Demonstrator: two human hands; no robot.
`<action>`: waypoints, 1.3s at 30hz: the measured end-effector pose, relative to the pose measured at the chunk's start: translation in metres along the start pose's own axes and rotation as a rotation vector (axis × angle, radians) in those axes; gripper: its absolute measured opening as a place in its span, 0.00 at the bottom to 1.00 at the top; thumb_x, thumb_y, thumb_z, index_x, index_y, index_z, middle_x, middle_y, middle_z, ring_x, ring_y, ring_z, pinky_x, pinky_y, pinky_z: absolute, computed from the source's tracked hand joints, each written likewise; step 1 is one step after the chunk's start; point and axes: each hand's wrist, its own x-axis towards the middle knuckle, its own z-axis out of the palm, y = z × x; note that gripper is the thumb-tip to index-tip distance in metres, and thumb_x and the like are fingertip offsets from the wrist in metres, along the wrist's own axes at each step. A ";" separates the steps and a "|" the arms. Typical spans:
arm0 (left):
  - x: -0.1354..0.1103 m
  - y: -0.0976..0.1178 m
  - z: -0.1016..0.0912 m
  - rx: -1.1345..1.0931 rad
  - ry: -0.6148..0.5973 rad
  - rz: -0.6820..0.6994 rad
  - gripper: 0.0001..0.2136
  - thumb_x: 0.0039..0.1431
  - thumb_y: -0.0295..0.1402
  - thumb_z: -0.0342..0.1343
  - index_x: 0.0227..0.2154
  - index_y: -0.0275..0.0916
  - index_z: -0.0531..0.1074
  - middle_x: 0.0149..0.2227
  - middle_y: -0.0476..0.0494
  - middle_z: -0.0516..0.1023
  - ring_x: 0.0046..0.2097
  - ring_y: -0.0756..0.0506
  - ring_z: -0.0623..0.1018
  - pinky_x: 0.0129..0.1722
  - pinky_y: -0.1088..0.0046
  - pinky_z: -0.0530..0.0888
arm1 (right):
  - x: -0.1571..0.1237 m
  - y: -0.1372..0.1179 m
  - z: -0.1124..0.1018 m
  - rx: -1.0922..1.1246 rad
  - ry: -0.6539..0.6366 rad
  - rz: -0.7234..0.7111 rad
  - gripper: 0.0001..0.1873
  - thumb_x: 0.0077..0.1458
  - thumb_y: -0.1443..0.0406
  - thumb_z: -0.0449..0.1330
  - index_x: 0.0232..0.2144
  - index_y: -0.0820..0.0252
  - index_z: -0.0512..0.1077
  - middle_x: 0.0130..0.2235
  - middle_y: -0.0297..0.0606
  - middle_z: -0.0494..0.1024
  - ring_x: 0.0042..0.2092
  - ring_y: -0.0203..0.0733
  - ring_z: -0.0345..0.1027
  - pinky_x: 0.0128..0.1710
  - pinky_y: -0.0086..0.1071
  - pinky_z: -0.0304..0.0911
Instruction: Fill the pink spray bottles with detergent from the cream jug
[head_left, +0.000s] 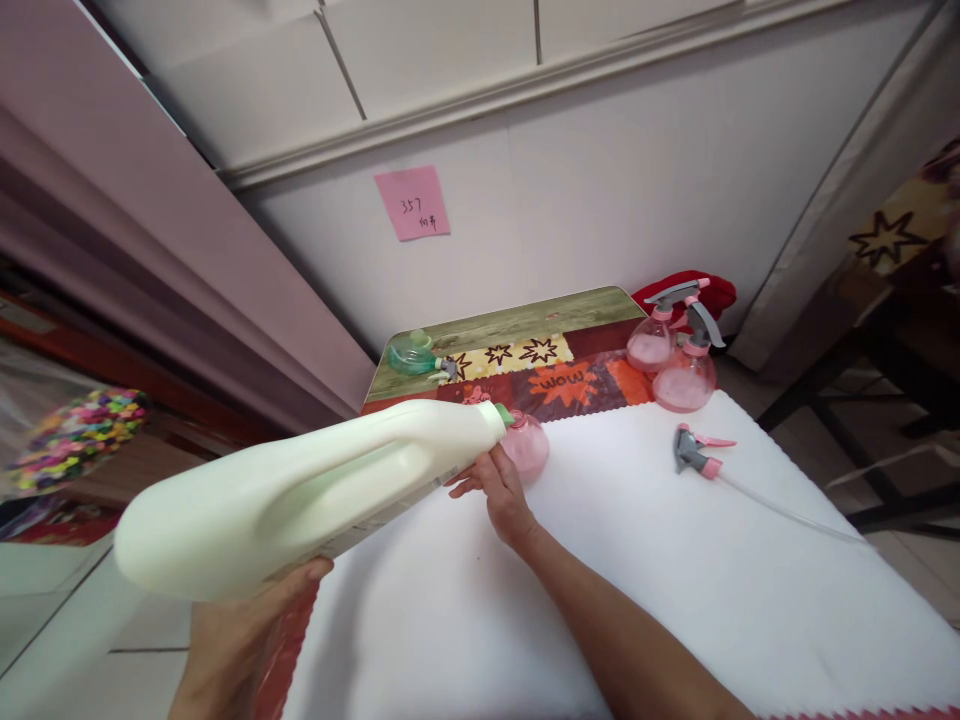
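Observation:
A large pale green detergent jug [225,500] with a moulded handle lies tilted across the view, its green spout at the mouth of a round pink bottle [528,450]. My left hand [255,610] is closed around the underside of the jug's body, near its base. At the neck end, my right hand [499,492] has its fingers under the jug, right beside the pink bottle. The bottle has no spray head on it and stands on the white tabletop. Part of it is hidden behind the jug's neck and my right hand.
A loose grey and pink spray head [697,452] with a long tube lies at right. Two pink spray bottles [684,380] stand behind it. A green spray bottle [412,356] lies on its side at the back left. A pink note [412,204] is on the wall.

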 end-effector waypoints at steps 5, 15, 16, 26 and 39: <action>-0.006 0.009 0.011 -0.044 0.022 -0.013 0.38 0.16 0.29 0.74 0.43 0.43 0.79 0.36 0.46 0.84 0.42 0.32 0.81 0.43 0.54 0.82 | 0.001 0.001 0.000 -0.012 0.002 -0.004 0.27 0.59 0.44 0.59 0.47 0.58 0.68 0.35 0.38 0.78 0.31 0.41 0.77 0.28 0.35 0.76; -0.022 -0.034 0.027 -0.378 0.015 -0.111 0.34 0.25 0.34 0.75 0.44 0.44 0.78 0.44 0.44 0.83 0.55 0.33 0.77 0.57 0.54 0.74 | 0.000 -0.003 0.000 -0.104 -0.004 -0.117 0.19 0.57 0.51 0.64 0.46 0.55 0.72 0.39 0.37 0.78 0.39 0.42 0.73 0.39 0.38 0.75; -0.024 -0.041 0.028 -0.416 0.017 -0.131 0.33 0.26 0.36 0.75 0.44 0.45 0.78 0.46 0.44 0.83 0.57 0.33 0.76 0.58 0.53 0.73 | -0.001 -0.004 0.001 -0.109 -0.019 -0.131 0.20 0.57 0.53 0.64 0.48 0.54 0.72 0.41 0.37 0.78 0.42 0.43 0.73 0.44 0.39 0.74; -0.039 -0.062 0.057 -0.780 -0.092 -0.217 0.27 0.40 0.42 0.72 0.47 0.47 0.78 0.58 0.43 0.77 0.67 0.34 0.65 0.67 0.52 0.59 | -0.003 -0.017 0.047 -0.011 -0.180 0.126 0.41 0.40 0.59 0.76 0.56 0.53 0.67 0.55 0.42 0.78 0.54 0.51 0.73 0.53 0.48 0.71; 0.001 -0.082 0.032 -0.550 0.058 -0.302 0.27 0.44 0.36 0.71 0.48 0.41 0.72 0.45 0.41 0.79 0.44 0.44 0.80 0.43 0.64 0.77 | 0.047 0.000 0.081 -0.678 -0.087 -0.071 0.41 0.29 0.55 0.78 0.48 0.54 0.70 0.44 0.37 0.82 0.45 0.51 0.75 0.48 0.45 0.71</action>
